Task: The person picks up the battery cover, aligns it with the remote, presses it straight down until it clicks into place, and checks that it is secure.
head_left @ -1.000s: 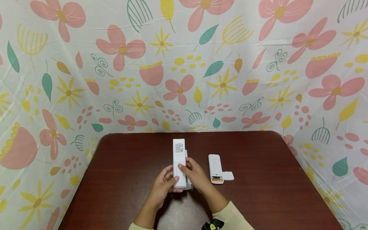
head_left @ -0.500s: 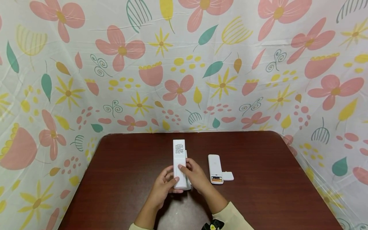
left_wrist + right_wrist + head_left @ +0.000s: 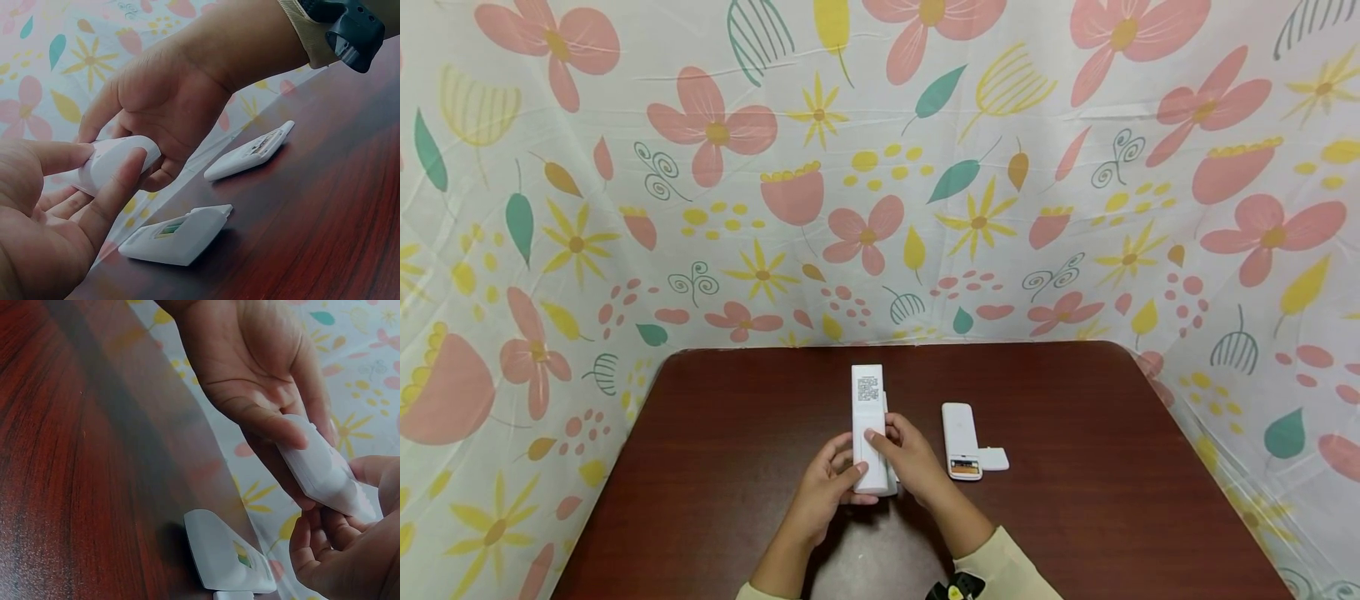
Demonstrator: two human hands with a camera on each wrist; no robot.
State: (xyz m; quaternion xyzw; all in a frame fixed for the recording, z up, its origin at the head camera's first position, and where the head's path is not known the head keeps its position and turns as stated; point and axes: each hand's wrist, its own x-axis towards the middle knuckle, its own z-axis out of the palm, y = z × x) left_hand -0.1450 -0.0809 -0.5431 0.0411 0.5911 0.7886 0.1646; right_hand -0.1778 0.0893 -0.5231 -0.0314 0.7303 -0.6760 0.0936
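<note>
Head: even light | glare on table (image 3: 868, 554) | wrist views: dimmer, seemingly soft

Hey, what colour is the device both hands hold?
The device is white with dark print; head view shows it best.

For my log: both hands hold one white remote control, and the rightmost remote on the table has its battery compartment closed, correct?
Not closed: the rightmost remote control has its battery compartment open, as the head view shows. The rest is right.
</note>
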